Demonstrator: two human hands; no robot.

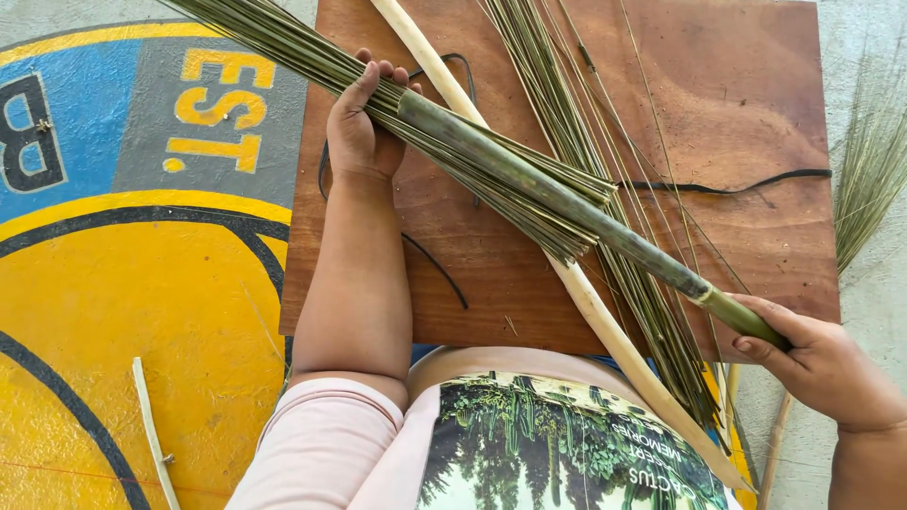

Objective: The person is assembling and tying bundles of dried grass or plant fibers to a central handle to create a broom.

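The green bamboo pole (567, 203) lies diagonally above the wooden board (756, 104), its long axis running from upper left to lower right. The left hand (361, 127) clenches the bundle of thin sticks (453, 151) around the pole's upper end. The right hand (820, 364) grips the pole's lower end. A pale wooden stick (586, 297) lies beneath.

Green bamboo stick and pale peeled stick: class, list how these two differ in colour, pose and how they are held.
The green bamboo stick is dark and mottled; the pale peeled stick is cream and bare. The green bamboo stick is gripped by the right hand and pressed among thin fibres by the left hand; the pale peeled stick lies unheld on the wooden board. Both run diagonally.
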